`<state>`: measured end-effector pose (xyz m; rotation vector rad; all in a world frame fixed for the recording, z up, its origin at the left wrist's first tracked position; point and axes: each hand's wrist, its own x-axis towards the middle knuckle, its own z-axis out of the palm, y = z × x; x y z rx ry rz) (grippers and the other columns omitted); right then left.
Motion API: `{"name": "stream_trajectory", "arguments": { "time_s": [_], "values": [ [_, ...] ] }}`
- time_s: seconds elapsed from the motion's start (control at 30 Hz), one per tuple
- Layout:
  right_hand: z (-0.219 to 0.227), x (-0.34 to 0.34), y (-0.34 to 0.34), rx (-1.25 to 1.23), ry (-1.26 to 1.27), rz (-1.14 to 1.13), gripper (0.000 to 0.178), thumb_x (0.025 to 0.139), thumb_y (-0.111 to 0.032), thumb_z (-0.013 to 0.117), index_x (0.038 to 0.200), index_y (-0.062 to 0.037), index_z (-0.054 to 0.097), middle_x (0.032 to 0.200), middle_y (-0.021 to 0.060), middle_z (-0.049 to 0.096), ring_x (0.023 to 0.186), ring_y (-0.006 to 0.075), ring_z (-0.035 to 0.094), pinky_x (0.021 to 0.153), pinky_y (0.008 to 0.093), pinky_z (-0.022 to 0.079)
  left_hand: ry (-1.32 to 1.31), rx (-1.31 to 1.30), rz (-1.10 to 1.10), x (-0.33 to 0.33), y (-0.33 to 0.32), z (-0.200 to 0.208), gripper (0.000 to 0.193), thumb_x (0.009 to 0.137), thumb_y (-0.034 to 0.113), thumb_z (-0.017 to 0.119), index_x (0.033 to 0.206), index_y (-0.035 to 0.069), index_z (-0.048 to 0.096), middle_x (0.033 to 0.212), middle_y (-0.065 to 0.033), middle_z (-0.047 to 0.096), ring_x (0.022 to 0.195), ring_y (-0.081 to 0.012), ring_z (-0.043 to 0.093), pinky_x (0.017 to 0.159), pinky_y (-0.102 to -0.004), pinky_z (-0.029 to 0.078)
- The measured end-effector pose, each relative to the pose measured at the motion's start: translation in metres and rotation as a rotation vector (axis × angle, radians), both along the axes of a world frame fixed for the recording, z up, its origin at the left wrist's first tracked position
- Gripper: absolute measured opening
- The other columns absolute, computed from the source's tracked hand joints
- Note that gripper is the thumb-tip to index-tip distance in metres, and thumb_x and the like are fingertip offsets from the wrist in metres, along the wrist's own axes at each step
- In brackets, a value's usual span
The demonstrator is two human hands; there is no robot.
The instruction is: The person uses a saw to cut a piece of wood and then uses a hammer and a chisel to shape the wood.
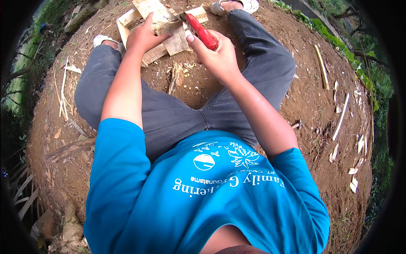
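My left hand (143, 37) rests on pieces of pale wood, its thumb and a finger spread apart. Under and beyond it lies a wooden assembly of boards, with a flat pale board (151, 10) on top and a short board (176, 43) angled toward me. My right hand (220, 57) is closed around the red handle (202, 31) of a tool. The tool's dark front end points away and to the left, over the boards. A narrow greyish strip runs on from there; whether it is the tool's blade I cannot tell.
My legs (266, 55) are spread on brown soil around the wood. Wood shavings (360, 144) and thin strips (341, 116) lie at the right. A hammer-like tool (297, 125) is partly hidden by my right arm. A log (69, 150) lies at the left.
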<state>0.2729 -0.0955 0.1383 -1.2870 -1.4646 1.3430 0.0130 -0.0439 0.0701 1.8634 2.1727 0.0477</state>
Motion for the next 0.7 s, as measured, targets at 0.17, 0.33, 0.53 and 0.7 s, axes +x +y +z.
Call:
{"name": "stream_trajectory", "arguments": {
  "time_s": [0.17,0.33,0.53,0.7],
  "values": [
    [0.080,-0.001,0.038,0.106,0.045,0.085,0.043,0.093,-0.038,0.071,0.073,-0.0010,0.062,0.059,0.0094,0.059,0.055,0.0220,0.058,0.059,0.0393,0.047,0.081,-0.050,-0.068,-0.004,0.014,0.055,0.114,0.070,0.083,0.071,0.157,0.016,0.041,0.116,-0.0186,0.074,0.112,-0.0314,0.071,0.095,-0.0442,0.056],
    [0.134,0.002,0.037,0.202,-0.036,0.213,0.036,0.102,-0.028,0.059,0.080,-0.0005,0.063,0.058,0.0055,0.058,0.055,0.0129,0.056,0.054,0.0342,0.044,-0.177,-0.108,-0.015,-0.006,0.016,0.086,0.097,0.075,0.082,0.069,0.141,0.012,0.061,0.130,-0.0175,0.069,0.120,-0.0295,0.067,0.102,-0.0418,0.052],
    [0.060,-0.031,0.017,0.224,-0.008,0.020,0.048,0.093,-0.042,0.071,0.069,-0.0017,0.058,0.055,0.0065,0.054,0.054,0.0178,0.053,0.056,0.0382,0.045,-0.457,0.017,0.095,-0.063,0.027,0.067,0.098,0.079,0.084,0.063,0.138,0.006,0.065,0.137,-0.0175,0.066,0.130,-0.0295,0.061,0.110,-0.0395,0.045],
    [0.048,-0.027,0.010,0.135,0.041,-0.008,0.049,0.093,-0.042,0.071,0.069,-0.0015,0.057,0.056,0.0049,0.052,0.055,0.0141,0.050,0.055,0.0363,0.043,-0.120,-0.024,0.155,-0.066,0.048,0.054,0.122,0.078,0.098,0.037,0.145,-0.003,0.055,0.147,-0.0292,0.053,0.140,-0.0392,0.051,0.118,-0.0449,0.038]
  ]
}}
